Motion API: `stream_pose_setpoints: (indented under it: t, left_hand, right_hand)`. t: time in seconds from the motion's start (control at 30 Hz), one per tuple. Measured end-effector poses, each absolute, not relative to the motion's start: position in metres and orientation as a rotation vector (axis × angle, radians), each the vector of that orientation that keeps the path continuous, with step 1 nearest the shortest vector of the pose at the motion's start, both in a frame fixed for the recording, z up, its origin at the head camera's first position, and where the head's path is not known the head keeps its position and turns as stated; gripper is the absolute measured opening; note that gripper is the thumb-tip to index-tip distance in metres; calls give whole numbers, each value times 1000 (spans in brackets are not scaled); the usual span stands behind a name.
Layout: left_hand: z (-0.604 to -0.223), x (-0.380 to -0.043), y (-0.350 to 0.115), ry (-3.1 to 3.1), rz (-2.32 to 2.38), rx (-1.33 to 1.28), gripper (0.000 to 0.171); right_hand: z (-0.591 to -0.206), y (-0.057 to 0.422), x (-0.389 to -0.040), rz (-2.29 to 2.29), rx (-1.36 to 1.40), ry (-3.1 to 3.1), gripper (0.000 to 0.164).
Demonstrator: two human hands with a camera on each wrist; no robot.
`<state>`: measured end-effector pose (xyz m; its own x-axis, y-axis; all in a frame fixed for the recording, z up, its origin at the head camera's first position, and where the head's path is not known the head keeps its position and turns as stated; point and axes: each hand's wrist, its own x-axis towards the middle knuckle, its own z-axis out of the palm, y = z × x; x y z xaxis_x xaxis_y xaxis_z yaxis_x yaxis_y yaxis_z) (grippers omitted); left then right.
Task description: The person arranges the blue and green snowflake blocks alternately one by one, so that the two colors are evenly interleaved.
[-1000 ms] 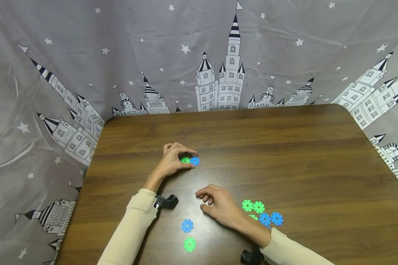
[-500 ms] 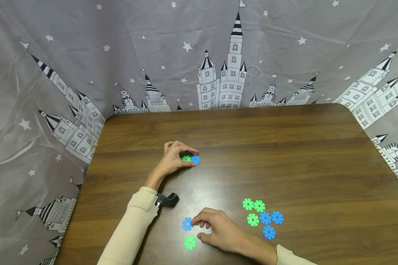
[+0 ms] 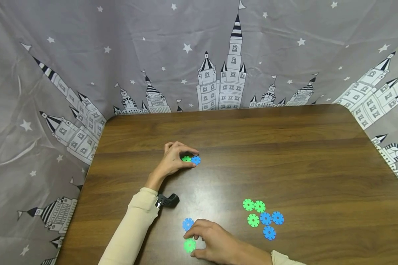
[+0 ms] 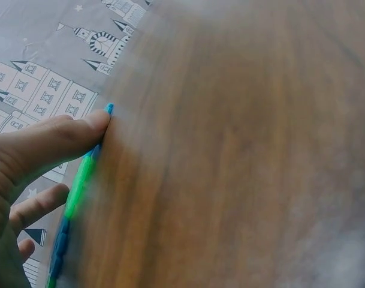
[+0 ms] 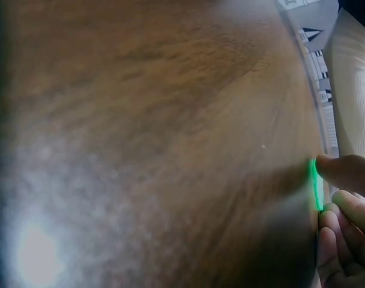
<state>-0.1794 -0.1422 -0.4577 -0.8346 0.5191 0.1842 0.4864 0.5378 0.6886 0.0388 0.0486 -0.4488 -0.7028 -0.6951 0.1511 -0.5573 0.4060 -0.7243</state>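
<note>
My left hand [image 3: 173, 158] pinches the blue notched disc [image 3: 196, 160] at the end of a row, thumb and index finger at its edges. A green notched disc [image 3: 186, 159] adjoins it; the left wrist view shows the row continuing with another blue disc [image 4: 60, 243] and a bit of green, seen edge-on. My right hand [image 3: 215, 241] has its index finger and thumb at opposite edges of a loose green interlocking disc [image 3: 189, 245] near the front. Just beyond that disc lies a loose blue disc [image 3: 187, 223], close to the right index finger.
Right of my right hand, several green discs [image 3: 253, 220] and blue discs [image 3: 269, 232] lie flat in a cluster on the wooden table [image 3: 285, 147]. A grey castle-print cloth [image 3: 172, 44] rises behind the table and along its sides.
My right hand has come left and toward the front, passing the loose blue disc, and its fingers have closed around the green disc. The left hand has kept its place with the row.
</note>
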Motion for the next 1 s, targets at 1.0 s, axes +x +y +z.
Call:
stream_pose_setpoints:
  t: [1.0]
  left_hand:
    - [-458,-179,-142,2715,1186,876,41]
  right_hand:
    - [-443,50,34,-871,-1489,2529,32]
